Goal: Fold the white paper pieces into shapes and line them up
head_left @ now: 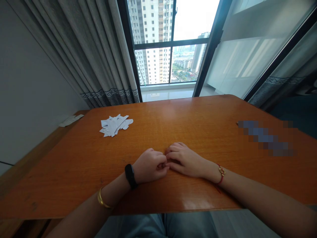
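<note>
The single view looks out from the wearer's head, facing forward and steeply down over the counter (153, 132). The counter's near edge runs low across the frame, with the jeans (143, 226) just beneath it — the lens sits above the lap. The left hand (150, 166) and right hand (185, 160) come close below it, a little under the middle. Beyond the counter's far edge, the window (170, 44) stands at top centre, farther off. The angle is wide, taking in the wall (29, 66) at left and a curtain (282, 82) at right.
</note>
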{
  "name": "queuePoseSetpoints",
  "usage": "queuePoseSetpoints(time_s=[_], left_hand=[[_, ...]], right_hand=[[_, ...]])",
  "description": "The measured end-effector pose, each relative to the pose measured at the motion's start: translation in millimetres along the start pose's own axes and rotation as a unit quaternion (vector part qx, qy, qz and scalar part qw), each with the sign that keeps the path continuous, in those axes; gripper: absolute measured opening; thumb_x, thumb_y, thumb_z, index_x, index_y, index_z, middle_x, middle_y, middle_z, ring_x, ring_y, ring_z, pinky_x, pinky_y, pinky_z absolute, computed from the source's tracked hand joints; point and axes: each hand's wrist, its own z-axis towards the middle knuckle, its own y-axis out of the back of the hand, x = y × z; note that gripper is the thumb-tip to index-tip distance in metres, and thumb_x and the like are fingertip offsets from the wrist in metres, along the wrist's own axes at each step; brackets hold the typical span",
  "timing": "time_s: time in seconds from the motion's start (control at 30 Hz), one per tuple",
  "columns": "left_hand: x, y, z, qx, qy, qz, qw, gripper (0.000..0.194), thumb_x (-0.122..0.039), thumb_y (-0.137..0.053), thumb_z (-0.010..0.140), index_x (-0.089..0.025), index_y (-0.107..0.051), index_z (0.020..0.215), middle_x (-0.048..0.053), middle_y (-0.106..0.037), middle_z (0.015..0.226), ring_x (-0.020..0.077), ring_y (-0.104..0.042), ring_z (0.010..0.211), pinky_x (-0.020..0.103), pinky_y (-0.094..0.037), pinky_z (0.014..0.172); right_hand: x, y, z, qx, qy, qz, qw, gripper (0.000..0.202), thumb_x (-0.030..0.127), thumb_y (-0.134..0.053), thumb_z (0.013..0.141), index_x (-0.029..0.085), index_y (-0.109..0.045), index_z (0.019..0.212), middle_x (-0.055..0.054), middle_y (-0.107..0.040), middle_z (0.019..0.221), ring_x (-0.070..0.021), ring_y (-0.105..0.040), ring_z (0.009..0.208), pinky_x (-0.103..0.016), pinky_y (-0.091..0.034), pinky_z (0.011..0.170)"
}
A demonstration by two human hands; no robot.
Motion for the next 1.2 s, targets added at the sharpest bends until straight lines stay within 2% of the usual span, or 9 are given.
queuePoseSetpoints(time_s=[0.57,0.77,0.93,1.2], left_hand=[[0.6,0.0,-0.2,0.004,-0.003,0.004,1.000,0.010,-0.018,-0.053,0.078,-0.018,-0.051,0.068,-0.002,-0.060,0.067,0.0117,-0.053,0.064,0.028,-0.033,0.066],[0.9,0.7,-0.1,0.005,-0.007,0.001,1.000,0.019,-0.024,-0.052,0.085,-0.018,-0.051,0.067,-0.002,-0.059,0.066,0.0110,-0.053,0.064,0.028,-0.033,0.066],[1.7,0.3,-0.3,0.001,-0.007,-0.001,1.000,0.021,-0.026,-0.054,0.084,-0.017,-0.051,0.066,-0.003,-0.059,0.066,0.0106,-0.053,0.063,0.027,-0.033,0.065],[0.8,0.5,-0.2,-0.013,-0.012,0.004,1.000,0.013,-0.017,-0.053,0.078,-0.018,-0.051,0.066,-0.003,-0.058,0.065,0.0107,-0.051,0.062,0.027,-0.033,0.065]], right_hand=[[-1.2,0.1,-0.9,0.003,-0.004,0.007,1.000,0.018,0.032,-0.052,0.093,0.022,-0.066,0.097,-0.004,-0.063,0.102,-0.0181,-0.053,0.095,-0.036,-0.036,0.091],[-1.2,-0.2,-2.0,-0.001,0.001,0.003,1.000,0.019,0.033,-0.052,0.093,0.021,-0.067,0.097,-0.005,-0.063,0.102,-0.0182,-0.053,0.095,-0.036,-0.037,0.090],[-1.4,-1.0,-2.1,-0.005,0.002,0.000,1.000,0.018,0.033,-0.053,0.092,0.022,-0.066,0.098,-0.004,-0.062,0.102,-0.0179,-0.052,0.095,-0.036,-0.037,0.090],[-1.3,-1.4,-2.1,-0.010,0.004,0.003,1.000,0.018,0.032,-0.052,0.093,0.022,-0.066,0.098,-0.004,-0.063,0.101,-0.0175,-0.052,0.094,-0.035,-0.036,0.089]])
